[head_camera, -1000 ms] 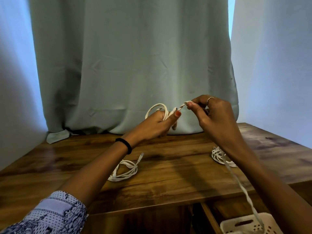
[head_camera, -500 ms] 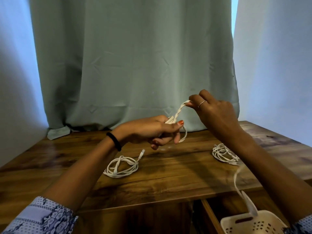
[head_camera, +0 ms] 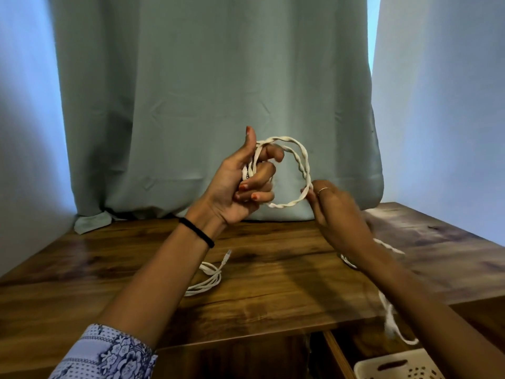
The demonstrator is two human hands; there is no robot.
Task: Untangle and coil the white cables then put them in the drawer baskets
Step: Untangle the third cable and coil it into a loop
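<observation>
A white braided cable [head_camera: 302,162] forms a round loop held up in front of the curtain. My left hand [head_camera: 240,184], palm toward me, grips the gathered turns of that cable. My right hand [head_camera: 332,209] pinches the loop's lower right part, and the loose tail [head_camera: 389,318] hangs blurred below my right forearm toward the drawer. A second white cable [head_camera: 209,277] lies loosely coiled on the wooden table under my left forearm. A third white cable [head_camera: 347,261] lies on the table, mostly hidden by my right arm. A white basket [head_camera: 396,365] sits in the open drawer at bottom right.
The wooden table [head_camera: 273,291] reaches back to a pale green curtain [head_camera: 213,91]. The open drawer's wooden side [head_camera: 337,354] juts out below the table's front edge. Pale walls close in on both sides.
My left hand has risen and turned palm toward me with the coil. My right hand has dropped and swept the cable round into a wider loop; the tail has swung.
</observation>
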